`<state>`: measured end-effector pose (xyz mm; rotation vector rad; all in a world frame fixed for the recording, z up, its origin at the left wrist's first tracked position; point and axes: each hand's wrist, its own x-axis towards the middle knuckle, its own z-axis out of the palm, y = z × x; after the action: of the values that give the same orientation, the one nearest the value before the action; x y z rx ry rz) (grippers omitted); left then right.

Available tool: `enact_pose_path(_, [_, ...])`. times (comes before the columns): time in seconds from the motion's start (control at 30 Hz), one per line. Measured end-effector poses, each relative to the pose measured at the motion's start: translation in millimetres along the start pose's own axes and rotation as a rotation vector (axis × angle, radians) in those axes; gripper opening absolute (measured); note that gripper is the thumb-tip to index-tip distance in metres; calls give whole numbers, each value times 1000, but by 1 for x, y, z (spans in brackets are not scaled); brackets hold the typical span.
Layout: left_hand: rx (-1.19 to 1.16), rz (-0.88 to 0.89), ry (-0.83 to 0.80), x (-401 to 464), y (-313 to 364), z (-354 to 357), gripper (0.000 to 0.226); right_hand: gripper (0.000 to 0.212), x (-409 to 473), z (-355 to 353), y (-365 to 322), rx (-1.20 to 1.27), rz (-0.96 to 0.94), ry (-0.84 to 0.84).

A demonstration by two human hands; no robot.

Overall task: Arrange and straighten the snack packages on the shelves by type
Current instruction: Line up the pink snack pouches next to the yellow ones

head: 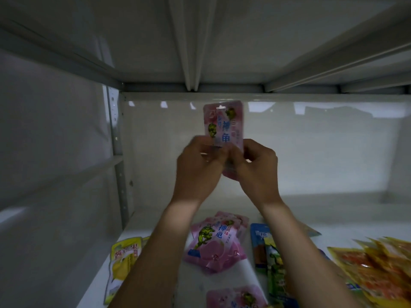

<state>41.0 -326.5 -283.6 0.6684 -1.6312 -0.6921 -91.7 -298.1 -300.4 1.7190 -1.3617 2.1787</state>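
**Pink pouch held upright over a mixed shelf**

Nearest the camera, at the bottom edge, another pink packet [235, 296] lies flat on the white shelf [155, 221], partly cut off by the frame. To the left of the forearms lies a yellow packet [121, 261]; to the right a blue and green packet [270, 258] sits beside a loose heap of orange-yellow packets [378, 270] that fans over the shelf's right side. Between the forearms is a small stack of pink packets [216, 243], slightly askew.

Above these, the left hand [198, 165] and right hand [255, 167] both pinch the lower part of a pink snack pouch [223, 124], fingers curled on its two side edges, holding it upright in mid-air before the back panel [311, 152].

The pouch looks light, thin and pliable, with glossy film that may slip and crumple; taking it by the sealed side edges or the top hang-hole strip seems safest, rather than squeezing the middle.

The matching pink stack lies just below, so that is probably where it goes. The blue-green packet close beside that stack and the sprawling orange heap could crowd the placement.
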Motion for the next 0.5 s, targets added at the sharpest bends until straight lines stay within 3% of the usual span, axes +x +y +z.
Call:
enact_pose_path(0.07, [-127, -46, -181, -1, 3, 3, 29, 36, -3, 0, -1, 172, 68, -64])
enact_pose_path(0.13, [-266, -82, -242, 0, 2, 1, 26, 46, -2, -4, 0, 305, 133, -89])
enact_pose_path(0.27, [-398, -109, -228, 2, -3, -4, 25, 18, 5, -7, 9, 165, 86, -27])
enact_pose_path(0.37, [-482, -153, -273, 3, -7, -12, 36, 29, 8, -9, 13, 140, 146, -41])
enact_pose_path(0.5, [-585, -217, -321, 4, -7, -20, 37, 27, 10, -18, 6, 374, 278, -215])
